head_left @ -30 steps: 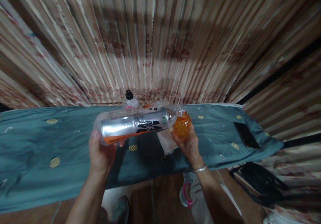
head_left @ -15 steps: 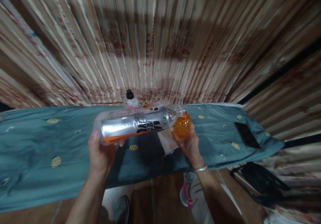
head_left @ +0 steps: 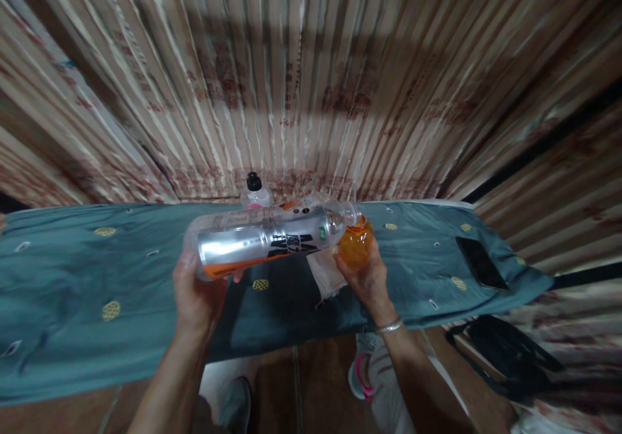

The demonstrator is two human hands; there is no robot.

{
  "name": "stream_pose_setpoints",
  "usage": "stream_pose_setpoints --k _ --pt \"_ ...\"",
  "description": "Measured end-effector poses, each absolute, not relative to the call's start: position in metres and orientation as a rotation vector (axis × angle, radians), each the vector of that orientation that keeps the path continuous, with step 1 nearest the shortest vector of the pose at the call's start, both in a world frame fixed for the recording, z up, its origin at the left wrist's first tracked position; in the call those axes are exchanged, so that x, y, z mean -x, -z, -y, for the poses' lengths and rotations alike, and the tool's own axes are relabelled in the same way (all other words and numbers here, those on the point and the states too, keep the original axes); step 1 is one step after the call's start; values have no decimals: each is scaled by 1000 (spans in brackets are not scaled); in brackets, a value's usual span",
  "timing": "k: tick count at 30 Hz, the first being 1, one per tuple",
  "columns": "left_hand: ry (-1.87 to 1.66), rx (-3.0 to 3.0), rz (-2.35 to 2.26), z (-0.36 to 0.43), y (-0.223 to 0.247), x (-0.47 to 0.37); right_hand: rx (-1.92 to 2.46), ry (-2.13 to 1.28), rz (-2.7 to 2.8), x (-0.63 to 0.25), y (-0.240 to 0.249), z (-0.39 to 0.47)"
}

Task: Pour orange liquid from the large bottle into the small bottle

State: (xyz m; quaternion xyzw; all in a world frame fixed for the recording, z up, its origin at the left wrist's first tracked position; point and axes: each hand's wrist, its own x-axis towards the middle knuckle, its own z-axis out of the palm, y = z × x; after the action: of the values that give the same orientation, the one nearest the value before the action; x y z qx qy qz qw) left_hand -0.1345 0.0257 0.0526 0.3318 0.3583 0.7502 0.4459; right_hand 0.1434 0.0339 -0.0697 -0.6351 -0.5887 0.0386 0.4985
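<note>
My left hand (head_left: 199, 295) is closed around the base end of a large clear plastic bottle (head_left: 265, 236) with a silver and orange label. The bottle lies nearly level in the air, its neck pointing right. Its mouth meets the top of a small container of orange liquid (head_left: 356, 246), which my right hand (head_left: 367, 282) grips from below and the right. Whether the two rims touch, I cannot tell. Behind the large bottle stands a clear bottle with a black cap (head_left: 253, 184), its lower part hidden. A pale cloth or pouch (head_left: 324, 277) lies beneath the neck.
A green-blue cloth with pineapple patterns (head_left: 146, 291) covers the long narrow surface. A dark phone (head_left: 481, 263) lies at its right end. Striped curtains (head_left: 311, 97) hang right behind it. A black bag (head_left: 505, 353) sits low on the right, near the tiled floor (head_left: 276, 388).
Both hands keep the bottle and the container almost in the same pose. The whole view has shifted only slightly.
</note>
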Motion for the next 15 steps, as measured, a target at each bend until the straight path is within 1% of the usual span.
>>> stream_pose_setpoints --k 9,15 --pt "-1846 -904 -884 -26 -52 135 1563 -47 1410 -141 63 -33" --pt "-1843 -874 -883 -25 -53 135 1554 -75 1411 -141 62 -32"
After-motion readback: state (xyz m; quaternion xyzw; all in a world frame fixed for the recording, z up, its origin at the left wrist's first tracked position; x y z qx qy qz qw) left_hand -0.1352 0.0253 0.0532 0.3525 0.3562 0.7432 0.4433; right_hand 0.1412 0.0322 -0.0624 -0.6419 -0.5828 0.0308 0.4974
